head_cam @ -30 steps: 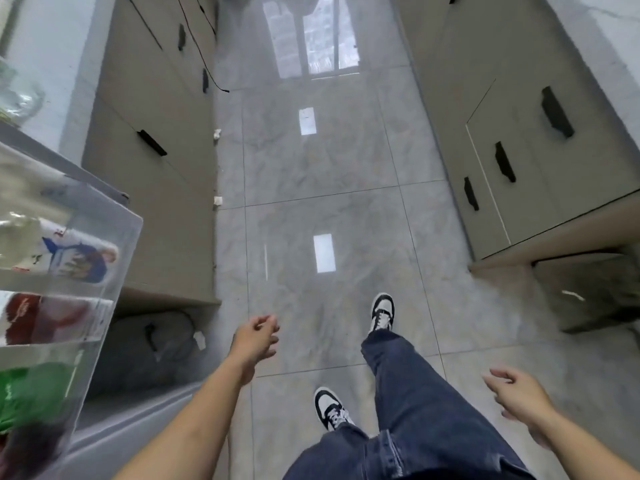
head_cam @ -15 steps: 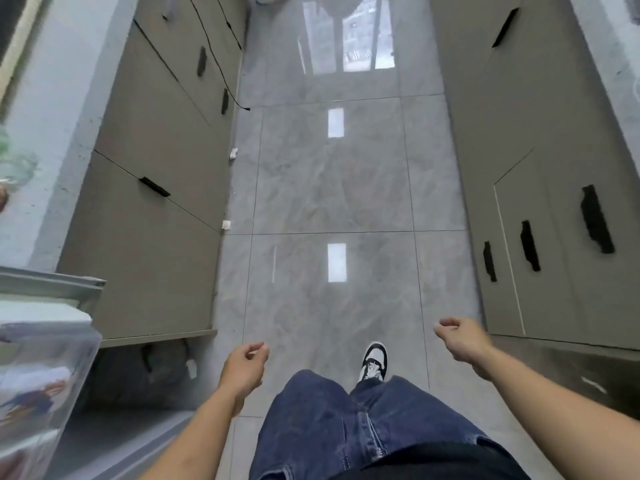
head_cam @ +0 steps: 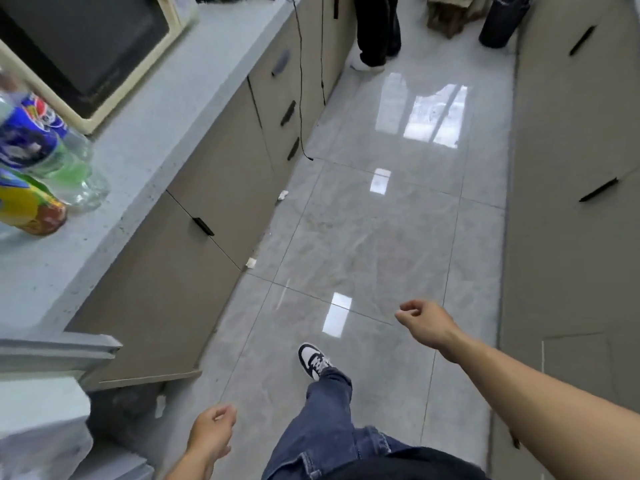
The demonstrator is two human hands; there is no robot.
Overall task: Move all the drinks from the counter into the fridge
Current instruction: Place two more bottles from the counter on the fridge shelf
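Observation:
Several drink bottles stand at the left edge of the grey counter: a blue-labelled bottle with green liquid, a yellow-labelled bottle in front of it, and a clear bottle beside them. The fridge door shows as a blurred grey-white edge at the lower left. My left hand hangs low over the floor, fingers loosely curled, holding nothing. My right hand is out ahead over the tiles, also loosely curled and empty. Both hands are far from the bottles.
A cream microwave sits on the counter behind the bottles. Cabinets with black handles line both sides of a tiled aisle. Another person's legs stand at the far end, near a black bin. My foot steps forward.
The view has swung up and left, so the counter, microwave and bottles now show and the fridge door has slid to the lower left. My right hand has risen forward; both stay empty.

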